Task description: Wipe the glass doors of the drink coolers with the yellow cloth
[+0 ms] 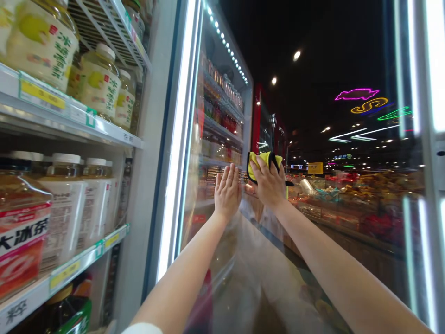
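My left hand [227, 192] lies flat on the glass door [253, 269] of a drinks fridge, with its fingers stretched out and nothing in it. Just to its right, my right hand [270, 183] presses a yellow cloth [264, 156] with black edging against the same glass. Its fingers are bent over the cloth and cover much of it. Both arms reach forward, and a faint reflection shows in the pane.
Left of me, open fridge shelves [114, 132] hold several bottles, among them pale yellow drinks [100, 83] and a red-labelled bottle [22, 232]. A bright light strip [177, 139] runs up beside the door. The door's frame [431, 185] stands on the right.
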